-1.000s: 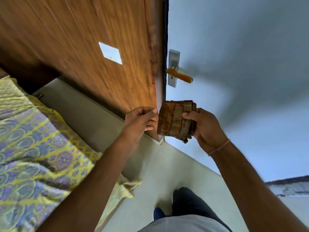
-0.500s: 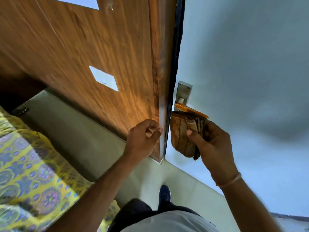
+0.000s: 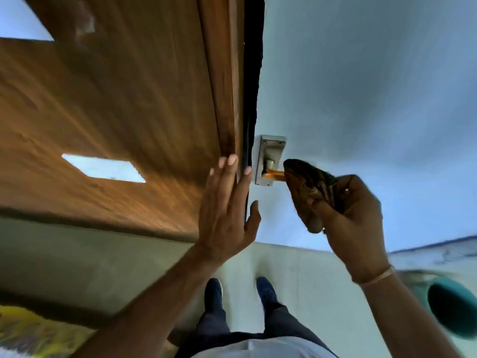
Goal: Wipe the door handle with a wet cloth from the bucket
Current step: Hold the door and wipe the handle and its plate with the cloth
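The door handle is an orange lever on a steel plate, fixed to the pale door. A brown striped cloth covers the lever's outer end, and my right hand is closed around the cloth. Only the inner stub of the lever shows. My left hand is flat, fingers apart, against the edge of the wooden door frame just left of the handle. A teal bucket sits on the floor at lower right, partly cut off and blurred.
A brown wooden panel with white cut-outs fills the left. My two dark blue shoes stand on the pale floor below the handle. A yellow patterned bedspread lies at lower left.
My right hand has pushed the cloth onto the lever's outer end. My left hand has opened and risen to rest flat on the frame edge. The bucket has come into view.
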Available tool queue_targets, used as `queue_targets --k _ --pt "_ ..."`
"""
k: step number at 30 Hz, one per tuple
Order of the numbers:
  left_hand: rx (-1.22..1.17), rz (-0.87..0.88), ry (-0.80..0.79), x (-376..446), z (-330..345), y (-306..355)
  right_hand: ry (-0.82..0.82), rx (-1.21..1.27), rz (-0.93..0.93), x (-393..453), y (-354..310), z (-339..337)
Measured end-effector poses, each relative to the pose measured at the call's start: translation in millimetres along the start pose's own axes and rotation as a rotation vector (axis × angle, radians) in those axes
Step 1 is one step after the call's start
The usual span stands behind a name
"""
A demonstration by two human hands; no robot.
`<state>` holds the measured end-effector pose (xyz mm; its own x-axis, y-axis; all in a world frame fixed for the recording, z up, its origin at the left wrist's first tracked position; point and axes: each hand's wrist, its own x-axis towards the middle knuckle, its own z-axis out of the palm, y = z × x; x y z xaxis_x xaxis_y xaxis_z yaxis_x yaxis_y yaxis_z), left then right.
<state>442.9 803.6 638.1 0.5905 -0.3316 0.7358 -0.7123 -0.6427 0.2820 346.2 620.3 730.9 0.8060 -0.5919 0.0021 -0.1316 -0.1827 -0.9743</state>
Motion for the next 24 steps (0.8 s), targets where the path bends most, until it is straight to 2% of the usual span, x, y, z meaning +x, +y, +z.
queue_targets --k 2,6,11,15,20,24 --pt "-0.03 0.063 0.01 4 -3 -14 0.119 -0.071 -0.08 -10 -11 6" --pt "-0.044 0.154 0.065 21 -1 -33 0.173 -0.316 -0.284 -12 -21 14" --pt "-0.038 0.177 0.092 39 13 -39 0.091 -0.457 -0.363 -4 -24 34" --pt "0.066 0.19 0.09 40 23 -43 0.052 -0.745 -0.484 13 11 53" --pt "0.048 0.14 0.063 38 21 -38 -0.053 -0.991 -0.6 25 50 75" --pt "0.12 0.156 0.092 38 23 -40 -0.027 -1.026 -0.661 28 67 72"
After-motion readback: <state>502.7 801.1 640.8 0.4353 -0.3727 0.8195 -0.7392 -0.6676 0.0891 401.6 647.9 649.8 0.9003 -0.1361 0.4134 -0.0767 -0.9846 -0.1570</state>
